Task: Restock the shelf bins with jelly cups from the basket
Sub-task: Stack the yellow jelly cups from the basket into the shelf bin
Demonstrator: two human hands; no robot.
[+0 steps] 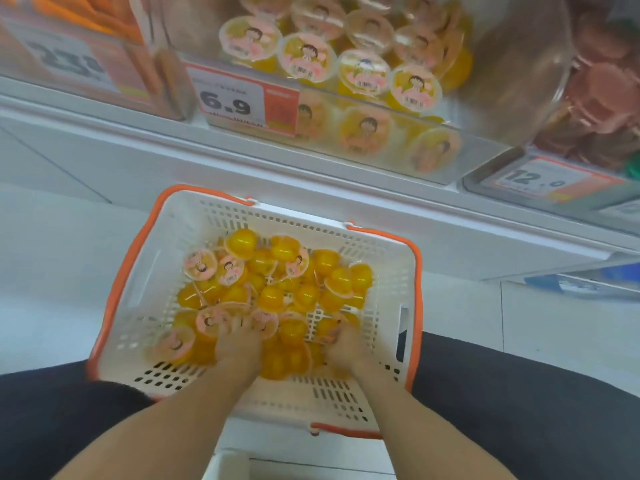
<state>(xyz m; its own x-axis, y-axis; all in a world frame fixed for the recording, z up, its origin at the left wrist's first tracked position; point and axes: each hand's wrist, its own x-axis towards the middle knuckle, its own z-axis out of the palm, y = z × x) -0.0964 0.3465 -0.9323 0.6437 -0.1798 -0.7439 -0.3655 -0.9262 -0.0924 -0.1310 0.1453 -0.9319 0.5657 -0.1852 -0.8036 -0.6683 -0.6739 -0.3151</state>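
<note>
Both hands are down among the jelly cups [277, 289] in the basket [194, 216]. The left hand [239, 344] and right hand [341, 344] seem to clutch cups, though blur hides the fingers. The shelf bin [460, 147] lies up and ahead, slightly nearer the right hand.

The basket [388, 271] is white plastic, its walls and floor pierced with rows of small slots, and its rim and handles are orange. The jelly cups [277, 282] heaped inside are clear with bright yellow jelly; their lids are pale pink with a cartoon child with dark hair. The cups in the clear shelf bin [485, 109] show the same yellow and pink lids. The price tag [239, 98] is white with black digits, a red border and an orange panel. The neighbouring bin [602, 98] holds reddish-brown lids. The shelf [104, 147] is white, the floor [52, 271] pale grey-white.
</note>
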